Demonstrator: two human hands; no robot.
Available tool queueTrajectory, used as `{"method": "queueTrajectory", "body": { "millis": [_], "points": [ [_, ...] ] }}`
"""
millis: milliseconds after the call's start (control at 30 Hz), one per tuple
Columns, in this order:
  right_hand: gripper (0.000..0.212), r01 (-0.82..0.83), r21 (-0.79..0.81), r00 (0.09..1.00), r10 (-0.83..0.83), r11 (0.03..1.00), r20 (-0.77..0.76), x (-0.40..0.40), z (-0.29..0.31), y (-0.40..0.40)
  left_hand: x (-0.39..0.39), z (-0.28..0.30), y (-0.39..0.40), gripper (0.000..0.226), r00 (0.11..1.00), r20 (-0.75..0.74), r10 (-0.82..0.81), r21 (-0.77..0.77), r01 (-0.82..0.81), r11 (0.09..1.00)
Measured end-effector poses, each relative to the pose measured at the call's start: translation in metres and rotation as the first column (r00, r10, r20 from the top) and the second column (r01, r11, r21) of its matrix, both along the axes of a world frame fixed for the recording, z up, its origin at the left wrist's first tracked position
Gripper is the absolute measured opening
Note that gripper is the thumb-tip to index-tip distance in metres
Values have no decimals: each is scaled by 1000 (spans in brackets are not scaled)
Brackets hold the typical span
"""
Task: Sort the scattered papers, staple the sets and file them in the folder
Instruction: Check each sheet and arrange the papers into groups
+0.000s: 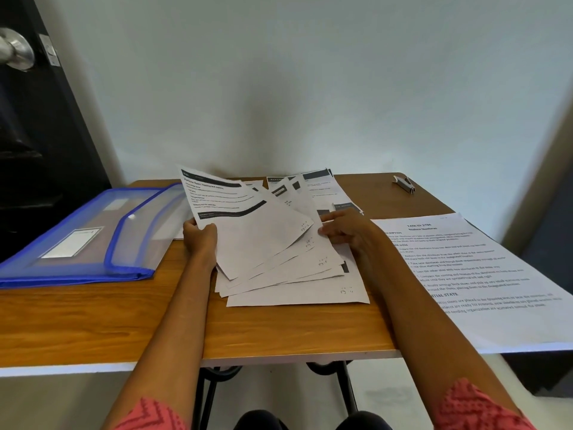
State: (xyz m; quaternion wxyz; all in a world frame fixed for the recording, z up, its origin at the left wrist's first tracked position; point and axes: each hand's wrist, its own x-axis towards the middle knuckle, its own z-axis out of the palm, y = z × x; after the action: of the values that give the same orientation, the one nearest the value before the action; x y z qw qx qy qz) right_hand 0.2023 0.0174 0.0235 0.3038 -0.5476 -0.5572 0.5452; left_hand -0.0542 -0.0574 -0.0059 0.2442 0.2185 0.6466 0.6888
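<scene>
A loose pile of printed papers (288, 274) lies fanned out in the middle of the wooden table (124, 318). My left hand (200, 238) grips the left edge of the top sheet (248, 225), which is lifted and tilted above the pile. My right hand (344, 228) rests on the pile's right side with its fingers on the sheets beneath the lifted one. A blue translucent folder (80, 240) lies flat at the left, its flap open. A small stapler (404, 184) sits at the far right corner of the table.
A large printed instruction sheet (477, 274) covers the table's right side and overhangs its edge. A dark door with a metal knob (17, 51) stands at the far left. The wall rises right behind the table.
</scene>
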Motion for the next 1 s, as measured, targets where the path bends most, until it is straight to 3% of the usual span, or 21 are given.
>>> {"method": "queueTrajectory", "body": {
  "millis": [167,267,367,467,533,600,700,933,1000],
  "points": [
    [30,96,104,991,-105,990,80,9,-6,5,-1,2,2,40,999,48,-26,35,24,999],
    [33,156,382,963,-225,911,145,15,-9,8,0,2,1,42,998,45,-55,51,52,997],
    [26,222,676,894,-423,703,146,17,-4,5,0,2,0,43,995,24,-94,85,92,992],
    [30,484,784,751,-645,388,-144,22,4,5,3,7,-1,43,993,21,-119,143,115,983],
    [34,609,748,678,-663,263,-318,25,5,10,5,11,-3,45,988,43,-146,193,135,972],
    [38,669,695,635,-690,264,-349,26,3,14,4,13,-4,46,983,63,-175,231,156,960],
    [29,714,628,633,-669,309,-390,24,3,12,1,15,-4,46,970,112,-217,266,182,947],
    [8,849,475,507,-606,230,-613,37,6,19,-2,16,-6,41,952,186,-244,321,176,931],
    [16,854,405,519,-593,326,-616,38,3,28,-2,16,-6,41,951,185,-247,327,178,928]
  ]
}}
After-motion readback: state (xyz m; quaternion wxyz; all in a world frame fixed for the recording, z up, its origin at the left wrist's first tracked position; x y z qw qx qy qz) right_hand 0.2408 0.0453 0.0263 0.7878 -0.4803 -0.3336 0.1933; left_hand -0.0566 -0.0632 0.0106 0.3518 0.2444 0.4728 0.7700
